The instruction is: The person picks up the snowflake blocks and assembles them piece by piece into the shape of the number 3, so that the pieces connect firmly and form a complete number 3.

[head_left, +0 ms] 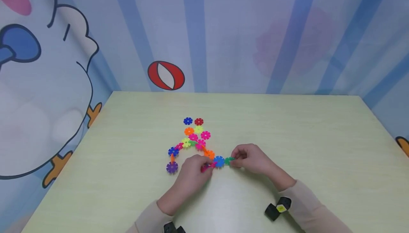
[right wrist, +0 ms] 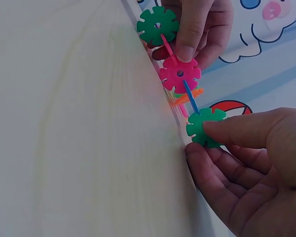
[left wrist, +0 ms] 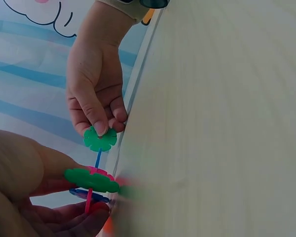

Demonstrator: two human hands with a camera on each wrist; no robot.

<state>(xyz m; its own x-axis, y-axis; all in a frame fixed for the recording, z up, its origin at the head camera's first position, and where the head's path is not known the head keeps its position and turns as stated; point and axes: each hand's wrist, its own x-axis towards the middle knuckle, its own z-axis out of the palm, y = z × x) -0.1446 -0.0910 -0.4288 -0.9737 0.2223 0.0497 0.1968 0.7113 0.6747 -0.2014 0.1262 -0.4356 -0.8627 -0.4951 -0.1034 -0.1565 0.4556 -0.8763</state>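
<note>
In the head view, my left hand (head_left: 193, 172) pinches a pink notched plastic disc (right wrist: 168, 79) joined into a chain of linking discs. My right hand (head_left: 252, 158) grips a green notched disc (right wrist: 213, 115) between thumb and fingers, at the chain's right end. Between the two hands a blue disc (head_left: 218, 161), slotted edge-on, joins the pink and green ones. Another green disc (right wrist: 147, 29) is attached on the pink disc's other side, close by the left hand. In the left wrist view, part of the chain is hidden behind the left fingers.
Beyond the left hand, linked discs curve across the table (head_left: 287, 119), ending at a purple disc (head_left: 172, 167). Behind them lie several discs, including a blue disc (head_left: 187, 121) and a red disc (head_left: 198, 121). A printed cloth backdrop (head_left: 230, 31) stands at the table's far edge.
</note>
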